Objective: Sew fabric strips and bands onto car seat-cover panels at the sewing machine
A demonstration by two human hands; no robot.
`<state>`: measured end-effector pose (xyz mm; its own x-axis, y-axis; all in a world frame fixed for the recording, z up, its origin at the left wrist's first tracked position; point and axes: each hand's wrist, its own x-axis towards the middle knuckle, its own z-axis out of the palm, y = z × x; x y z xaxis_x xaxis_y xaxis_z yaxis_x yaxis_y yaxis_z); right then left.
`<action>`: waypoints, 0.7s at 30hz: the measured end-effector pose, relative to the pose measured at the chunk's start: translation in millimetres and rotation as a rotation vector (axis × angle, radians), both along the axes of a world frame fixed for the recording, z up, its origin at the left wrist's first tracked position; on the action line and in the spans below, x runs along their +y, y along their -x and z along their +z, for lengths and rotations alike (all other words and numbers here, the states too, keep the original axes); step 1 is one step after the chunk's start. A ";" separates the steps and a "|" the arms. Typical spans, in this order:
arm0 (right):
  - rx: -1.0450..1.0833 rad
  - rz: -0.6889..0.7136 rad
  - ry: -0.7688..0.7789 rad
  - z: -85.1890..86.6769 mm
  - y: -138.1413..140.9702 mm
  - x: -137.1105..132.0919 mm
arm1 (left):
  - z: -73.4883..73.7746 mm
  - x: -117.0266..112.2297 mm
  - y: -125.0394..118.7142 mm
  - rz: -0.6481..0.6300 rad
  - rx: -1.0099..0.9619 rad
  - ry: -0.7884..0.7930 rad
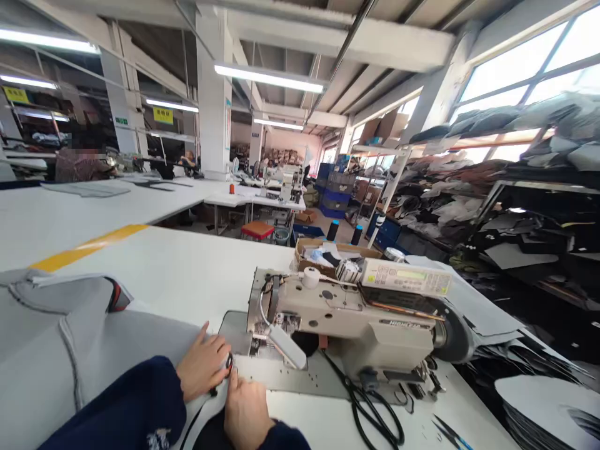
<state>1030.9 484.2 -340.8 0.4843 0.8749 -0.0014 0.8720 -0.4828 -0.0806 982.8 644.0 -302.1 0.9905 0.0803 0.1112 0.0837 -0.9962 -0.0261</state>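
A large grey fabric piece (140,331) with dark seams and a dark-and-red edge lies across the left of the table. My left hand (205,364) rests on its right end, closed at a dark-trimmed edge, with one finger raised. Close beside it, my right hand (248,407) is closed on the same edge, its index finger pointing forward; the fingertips are partly hidden. Just to the right stands a beige sewing machine (347,319), its needle area apart from both hands. A white lamp (285,345) hangs at the machine's head.
Black-handled scissors (370,406) lie before the machine, with blue-handled snips (450,432) further right. A cardboard box (304,250) of scraps stands behind it. Stacked round pieces (544,400) sit at the right. Fabric-laden shelves (515,181) line the right; people work at the far left.
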 end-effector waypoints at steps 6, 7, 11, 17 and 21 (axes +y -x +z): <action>0.107 0.049 0.068 43.0 -6.2 -12.5 | 18.2 -2.5 0.3 -0.105 0.003 -0.212; 0.113 0.052 0.084 42.6 -7.7 -12.3 | 16.8 0.9 -2.3 -0.133 -0.024 -0.207; 0.120 0.070 0.145 38.9 -11.1 -11.5 | 11.7 11.6 -10.7 -0.181 -0.025 -0.168; 0.128 0.083 0.167 40.0 -27.3 -13.6 | 23.6 9.9 -37.0 -0.135 0.259 -0.157; 0.144 0.095 0.191 42.0 -43.5 -18.0 | 26.4 10.3 -61.8 -0.105 0.371 -0.109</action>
